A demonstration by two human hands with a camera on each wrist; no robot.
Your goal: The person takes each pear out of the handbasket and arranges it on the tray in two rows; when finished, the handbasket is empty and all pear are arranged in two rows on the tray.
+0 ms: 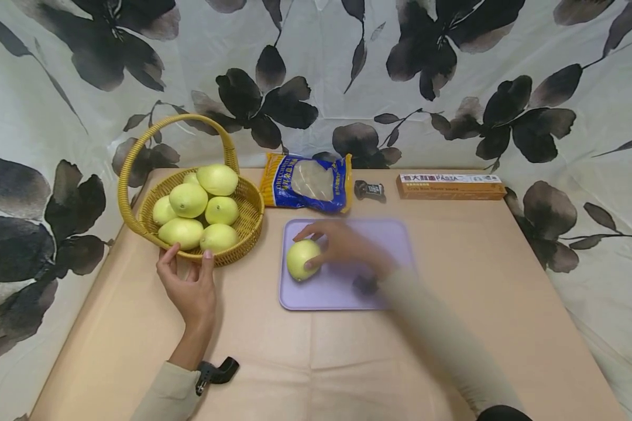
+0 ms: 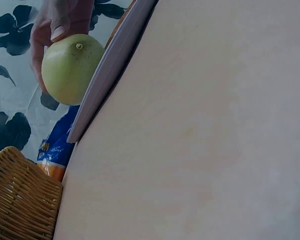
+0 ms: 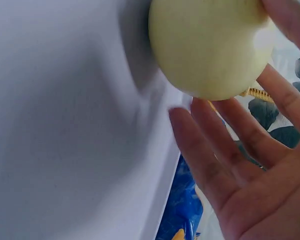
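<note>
On the left side of the lilac tray, a yellow-green lemon stands between the thumb and fingers of my right hand. Thumb and fingers pinch the lemon from opposite sides in the right wrist view. The left wrist view shows the same lemon at the tray's edge. A yellow wicker basket with a tall handle holds several similar lemons. My left hand touches the front of that basket with its fingertips, its fingers loosely extended; some are partly hidden under the rim.
Behind the tray lies a blue and yellow packet. A small dark wrapped item and an orange-brown pasta box lie to its right, near the table's back edge. A floral cloth hangs behind the table.
</note>
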